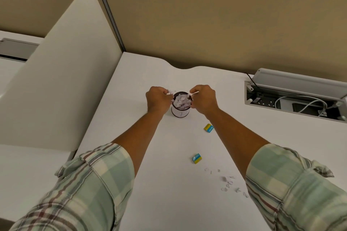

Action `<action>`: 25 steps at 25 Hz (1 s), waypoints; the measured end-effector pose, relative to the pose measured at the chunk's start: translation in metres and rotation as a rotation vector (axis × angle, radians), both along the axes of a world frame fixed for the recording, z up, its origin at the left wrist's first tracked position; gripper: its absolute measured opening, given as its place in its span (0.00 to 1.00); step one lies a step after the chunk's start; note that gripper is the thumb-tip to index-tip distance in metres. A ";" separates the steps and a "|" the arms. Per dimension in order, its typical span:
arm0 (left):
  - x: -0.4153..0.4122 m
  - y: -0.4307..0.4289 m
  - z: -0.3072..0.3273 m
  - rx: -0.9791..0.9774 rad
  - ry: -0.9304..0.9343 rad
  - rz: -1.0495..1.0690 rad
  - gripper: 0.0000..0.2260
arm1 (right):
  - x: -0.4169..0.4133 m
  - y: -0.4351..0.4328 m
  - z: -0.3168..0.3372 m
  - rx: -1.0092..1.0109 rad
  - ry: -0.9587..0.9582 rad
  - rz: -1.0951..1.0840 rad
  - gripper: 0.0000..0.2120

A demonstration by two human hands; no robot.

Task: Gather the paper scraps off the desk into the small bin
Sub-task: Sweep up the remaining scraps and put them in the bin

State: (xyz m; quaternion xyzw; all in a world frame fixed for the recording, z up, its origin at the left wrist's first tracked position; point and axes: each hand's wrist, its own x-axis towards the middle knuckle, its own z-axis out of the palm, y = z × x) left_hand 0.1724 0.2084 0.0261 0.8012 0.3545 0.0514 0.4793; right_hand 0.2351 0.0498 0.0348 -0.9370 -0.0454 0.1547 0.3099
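A small round bin [180, 111] with a dark rim and a white label stands on the white desk [150, 174], filled with white paper scraps [181, 101]. My left hand [157, 100] is at the bin's left rim, fingers pinched on white paper scraps. At the right rim my right hand [203, 98] is pinched on a thin white scrap. Several small scraps [228, 182] lie loose on the desk at the near right, beside my right sleeve.
Two yellow-and-blue erasers lie on the desk, one [208, 128] near my right forearm and one [197, 158] closer to me. An open cable tray [293, 99] with wires sits at the right. A cream divider panel [60, 80] stands on the left, a tan partition behind.
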 end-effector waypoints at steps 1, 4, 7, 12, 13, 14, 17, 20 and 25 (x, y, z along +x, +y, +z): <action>0.003 -0.003 0.000 0.022 0.001 -0.024 0.09 | -0.003 -0.007 0.000 0.066 0.015 -0.063 0.12; 0.011 -0.016 0.004 0.118 0.004 -0.113 0.08 | -0.019 -0.028 0.004 0.303 0.090 -0.249 0.10; 0.018 -0.031 0.005 0.241 0.043 -0.261 0.06 | -0.042 -0.051 0.002 0.413 0.127 -0.306 0.11; 0.021 -0.044 -0.003 0.374 0.231 -0.439 0.14 | -0.082 -0.092 -0.014 0.452 0.176 -0.329 0.12; 0.021 -0.046 -0.004 0.379 0.249 -0.446 0.16 | -0.090 -0.098 -0.018 0.441 0.178 -0.320 0.12; 0.021 -0.048 -0.005 0.382 0.256 -0.456 0.16 | -0.097 -0.105 -0.021 0.433 0.180 -0.314 0.12; 0.022 -0.050 -0.004 0.375 0.234 -0.489 0.15 | -0.115 -0.120 -0.031 0.410 0.187 -0.300 0.12; 0.024 -0.044 0.002 0.346 0.198 -0.476 0.15 | -0.130 -0.129 -0.041 0.380 0.210 -0.278 0.12; 0.022 -0.025 0.012 0.381 0.143 -0.498 0.14 | -0.150 -0.143 -0.049 0.343 0.216 -0.269 0.11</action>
